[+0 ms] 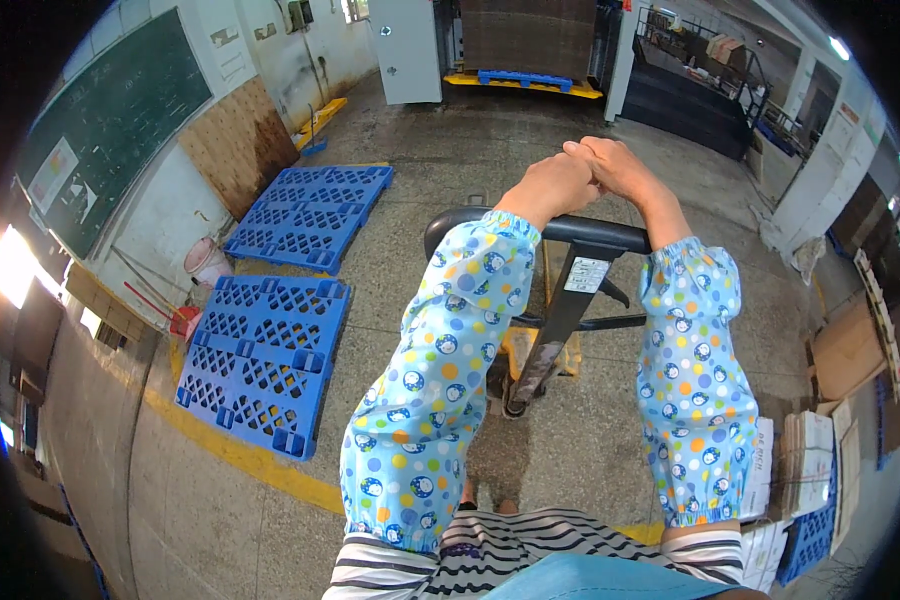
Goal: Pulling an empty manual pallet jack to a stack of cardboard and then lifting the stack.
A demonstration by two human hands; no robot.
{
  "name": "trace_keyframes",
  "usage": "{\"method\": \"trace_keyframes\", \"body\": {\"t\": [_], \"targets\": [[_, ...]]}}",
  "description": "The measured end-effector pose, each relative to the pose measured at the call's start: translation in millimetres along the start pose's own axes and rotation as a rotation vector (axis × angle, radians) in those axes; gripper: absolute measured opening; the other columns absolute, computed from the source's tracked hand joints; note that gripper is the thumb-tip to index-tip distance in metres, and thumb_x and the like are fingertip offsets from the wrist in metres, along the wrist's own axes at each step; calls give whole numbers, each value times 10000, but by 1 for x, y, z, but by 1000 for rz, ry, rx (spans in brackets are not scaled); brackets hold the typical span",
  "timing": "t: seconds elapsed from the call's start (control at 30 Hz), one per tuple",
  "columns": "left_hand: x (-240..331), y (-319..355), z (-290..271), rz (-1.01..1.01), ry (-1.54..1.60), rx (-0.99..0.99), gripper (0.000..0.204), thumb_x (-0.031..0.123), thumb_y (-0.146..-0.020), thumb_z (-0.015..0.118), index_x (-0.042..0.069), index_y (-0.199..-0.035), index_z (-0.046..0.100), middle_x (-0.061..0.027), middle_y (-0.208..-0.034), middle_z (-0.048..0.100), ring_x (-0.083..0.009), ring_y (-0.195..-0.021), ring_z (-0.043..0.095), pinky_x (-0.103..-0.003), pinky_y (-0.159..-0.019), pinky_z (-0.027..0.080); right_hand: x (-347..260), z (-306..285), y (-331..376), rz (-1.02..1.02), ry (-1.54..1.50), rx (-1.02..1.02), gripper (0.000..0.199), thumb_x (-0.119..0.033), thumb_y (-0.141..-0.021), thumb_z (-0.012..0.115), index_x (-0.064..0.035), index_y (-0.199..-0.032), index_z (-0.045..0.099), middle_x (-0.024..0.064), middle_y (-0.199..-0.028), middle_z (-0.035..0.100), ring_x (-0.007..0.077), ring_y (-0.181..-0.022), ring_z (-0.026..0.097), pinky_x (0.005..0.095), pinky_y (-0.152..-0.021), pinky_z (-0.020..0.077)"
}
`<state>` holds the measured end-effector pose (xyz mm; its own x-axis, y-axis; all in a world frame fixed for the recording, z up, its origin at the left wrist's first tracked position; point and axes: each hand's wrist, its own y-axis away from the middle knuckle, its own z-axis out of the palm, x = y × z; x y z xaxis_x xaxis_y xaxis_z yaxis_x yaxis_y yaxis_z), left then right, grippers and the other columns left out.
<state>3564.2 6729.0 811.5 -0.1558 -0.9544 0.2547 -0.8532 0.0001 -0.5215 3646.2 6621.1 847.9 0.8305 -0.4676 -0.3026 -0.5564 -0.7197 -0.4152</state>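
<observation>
In front of me stands a pallet jack with a black handle [610,235] and a yellow base [521,350]. My left hand [553,187] and my right hand [618,167] meet just beyond the handle's crossbar, with both wrists close above it. Both look closed, the fingers folded against each other. What lies inside them, if anything, is hidden. Blue patterned sleeve covers [435,350] wrap both forearms. A white label [586,274] is stuck on the handle's shaft.
Two blue plastic pallets [315,205] lie on the floor at left, near a bucket [208,260] and a green board [120,120]. Ahead, a tall brown stack [527,45] rests on a blue pallet. Bundled cartons [802,450] stand at lower right, a white pillar [838,165] beyond.
</observation>
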Motion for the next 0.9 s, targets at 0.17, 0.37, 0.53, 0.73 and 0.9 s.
{"method": "trace_keyframes", "body": {"t": [0.17, 0.37, 0.53, 0.73, 0.9], "targets": [[2, 0, -1, -1, 14, -10, 317, 303, -777, 570, 44, -946, 640, -195, -954, 623, -333, -904, 596, -422, -801, 469, 4, 1, 0, -19, -5, 9, 531, -516, -878, 395, -28, -784, 582, 157, -781, 606, 293, -709, 563, 386, -657, 427], [1, -1, 1, 4, 13, -11, 318, 312, -791, 571, 53, -960, 641, -188, -964, 622, -325, -917, 593, -419, -809, 464, 2, 1, 1, -23, 1, 20, 538, -520, -879, 395, -25, -779, 580, 153, -767, 603, 289, -698, 559, 383, -646, 426], [0, -1, 2, 2, -2, 6, 305, 303, -796, 566, 52, -951, 643, -181, -950, 628, -318, -907, 600, -414, -800, 469, -2, -1, 4, -5, -13, 18, 542, -521, -880, 395, -21, -776, 575, 154, -757, 598, 287, -679, 552, 386, -634, 421], [4, -1, 0, -39, -17, -32, 308, 301, -796, 565, 43, -944, 643, -170, -923, 638, -309, -885, 612, -410, -784, 480, -1, -1, 3, 3, -1, 12, 535, -515, -880, 403, -20, -776, 575, 152, -756, 598, 285, -678, 552, 382, -635, 421], [5, -1, -1, -32, -16, -14, 306, 298, -794, 566, 44, -947, 643, -168, -923, 639, -311, -886, 611, -411, -786, 479, -2, -2, 4, -12, -4, 21, 527, -508, -881, 410, -19, -774, 574, 150, -750, 596, 282, -677, 551, 378, -637, 421]]}}
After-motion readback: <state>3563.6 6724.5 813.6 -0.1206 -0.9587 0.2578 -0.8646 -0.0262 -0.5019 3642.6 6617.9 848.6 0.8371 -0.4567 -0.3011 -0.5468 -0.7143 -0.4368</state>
